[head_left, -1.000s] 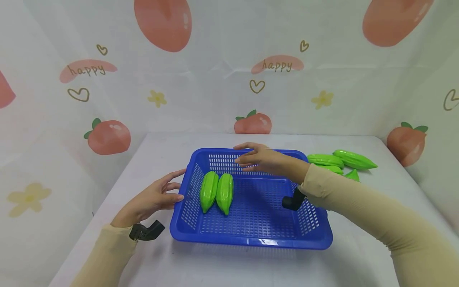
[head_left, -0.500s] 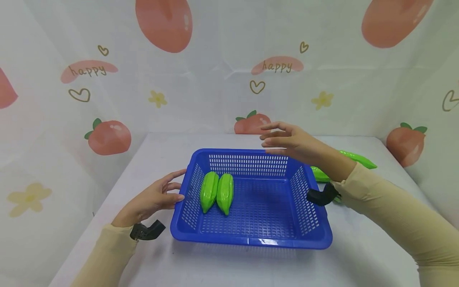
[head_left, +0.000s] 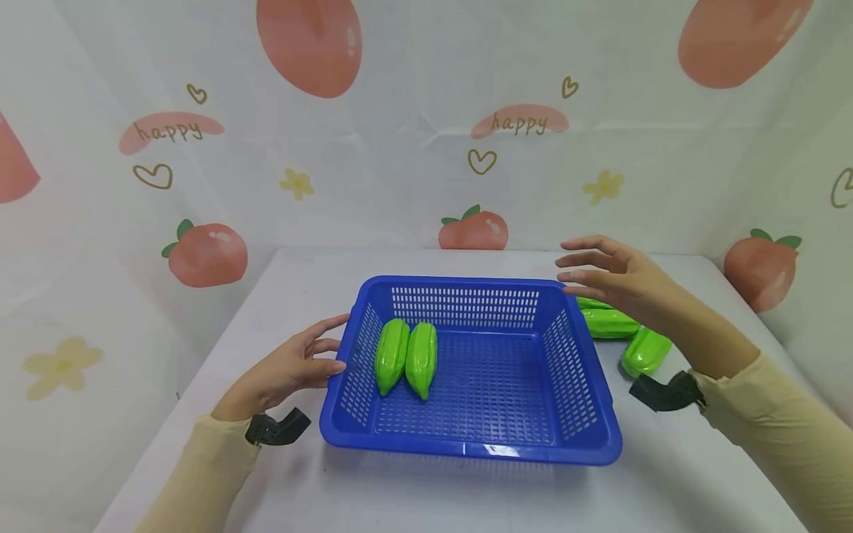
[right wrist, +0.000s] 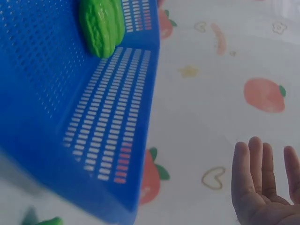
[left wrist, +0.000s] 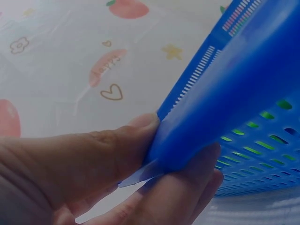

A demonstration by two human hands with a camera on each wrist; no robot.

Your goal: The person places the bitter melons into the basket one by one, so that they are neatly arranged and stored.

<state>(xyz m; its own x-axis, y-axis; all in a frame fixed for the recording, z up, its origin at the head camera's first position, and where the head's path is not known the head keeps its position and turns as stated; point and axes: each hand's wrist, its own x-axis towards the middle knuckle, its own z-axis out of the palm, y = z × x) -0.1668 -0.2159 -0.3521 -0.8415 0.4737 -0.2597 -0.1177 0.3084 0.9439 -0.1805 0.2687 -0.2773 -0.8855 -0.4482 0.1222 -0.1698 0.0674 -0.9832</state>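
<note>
A blue plastic basket (head_left: 483,450) with slotted walls stands on the table. Two bright green, ridged bitter melons (head_left: 421,360) lie side by side in its left part; the right wrist view shows their bumpy skin. At the basket's left rim, my left hand (head_left: 286,370) pinches the edge, thumb on one face and fingers on the other, as the left wrist view shows. My right hand (head_left: 613,274) hovers beyond the basket's far right corner, fingers extended and holding nothing. Below and beside it, several more bitter melons (head_left: 645,352) lie on the table, some partly hidden by the hand and forearm.
The white table (head_left: 426,496) reaches back to a patterned cloth backdrop (head_left: 386,163) with printed fruit, hearts and flowers. The basket's right wall stands between its inside and the loose melons. Black wrist cameras (head_left: 278,428) jut out from both sleeves.
My right hand has moved from over the basket rightward, past its far right corner toward the loose melons. The left hand, the basket and the two melons in it stay in place.
</note>
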